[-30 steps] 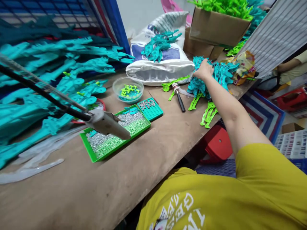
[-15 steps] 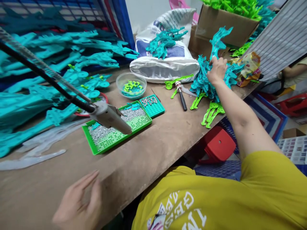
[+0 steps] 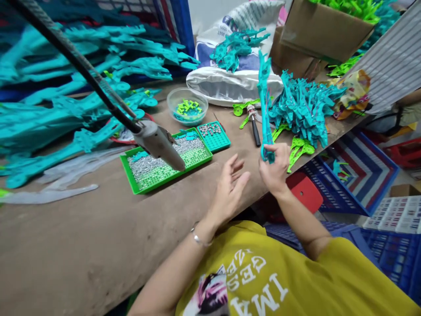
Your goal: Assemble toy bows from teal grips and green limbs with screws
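A long teal plastic part [image 3: 265, 101] stands nearly upright in my right hand [image 3: 275, 169], whose fingers wrap round its lower end. My left hand [image 3: 228, 188], with a bracelet at the wrist, is held just left of it, fingers apart and nothing in them. Behind my right hand lies a heap of similar teal parts [image 3: 302, 103]. Lime-green plastic parts [image 3: 298, 151] lie at the table edge close by. A black-handled tool [image 3: 255, 129] rests on the table behind the held part.
An electric screwdriver-like tool [image 3: 161, 145] hangs over a green tray [image 3: 167, 164] of small metal pieces. Beside it are a small teal tray [image 3: 215, 139] and a clear bowl [image 3: 187, 106] of small pieces. Large teal parts [image 3: 75, 145] pile up at left. A white sack [image 3: 230, 83] lies behind.
My right hand has drawn back from the heap, bringing one teal part towards me. My left hand has moved right and forward, up close to it. The view has shifted slightly.
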Demonstrator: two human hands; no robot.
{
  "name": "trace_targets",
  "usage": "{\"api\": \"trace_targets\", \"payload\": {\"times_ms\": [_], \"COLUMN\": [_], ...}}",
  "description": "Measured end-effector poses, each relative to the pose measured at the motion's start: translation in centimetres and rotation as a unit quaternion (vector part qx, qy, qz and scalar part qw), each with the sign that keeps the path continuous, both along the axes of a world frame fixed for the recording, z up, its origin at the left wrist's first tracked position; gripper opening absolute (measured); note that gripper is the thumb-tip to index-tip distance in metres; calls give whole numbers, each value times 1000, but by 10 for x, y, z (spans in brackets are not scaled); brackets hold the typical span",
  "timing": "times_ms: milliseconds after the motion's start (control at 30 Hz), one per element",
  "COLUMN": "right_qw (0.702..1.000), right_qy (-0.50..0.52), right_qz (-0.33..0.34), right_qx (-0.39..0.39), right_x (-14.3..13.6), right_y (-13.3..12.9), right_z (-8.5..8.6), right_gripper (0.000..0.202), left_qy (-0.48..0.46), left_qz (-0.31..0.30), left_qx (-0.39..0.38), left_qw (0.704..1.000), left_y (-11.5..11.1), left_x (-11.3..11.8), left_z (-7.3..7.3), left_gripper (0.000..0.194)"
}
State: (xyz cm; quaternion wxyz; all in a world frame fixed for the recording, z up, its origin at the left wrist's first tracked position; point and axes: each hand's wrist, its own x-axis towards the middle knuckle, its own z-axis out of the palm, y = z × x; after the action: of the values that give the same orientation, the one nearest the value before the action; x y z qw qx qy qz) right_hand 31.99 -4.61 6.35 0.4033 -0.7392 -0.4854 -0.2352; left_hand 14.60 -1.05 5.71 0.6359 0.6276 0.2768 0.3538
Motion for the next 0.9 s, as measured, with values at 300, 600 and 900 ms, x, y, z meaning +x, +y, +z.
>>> {"api": "trace_targets", "payload": {"times_ms": [300,600,900], "right_qw": [984,892,969], "right_qy": [72,72,24], "right_qz": [151,446,229], "right_qx": [-65,8,-94], "right_x": [-93,-107,-51], "right_y": [-49,-65,-31], "right_z": [-44,-38,-61], "right_gripper": [45,52,37], "left_qy": [2,145,124], "left_qz": [4,64,221], "left_qx": [-96,-133,-341], "left_qw": [995,978,905], "left_y": [10,12,-10], "left_x": [13,-100,-194], "left_z": [-15,-19,-25], "left_gripper": [48,45,63]}}
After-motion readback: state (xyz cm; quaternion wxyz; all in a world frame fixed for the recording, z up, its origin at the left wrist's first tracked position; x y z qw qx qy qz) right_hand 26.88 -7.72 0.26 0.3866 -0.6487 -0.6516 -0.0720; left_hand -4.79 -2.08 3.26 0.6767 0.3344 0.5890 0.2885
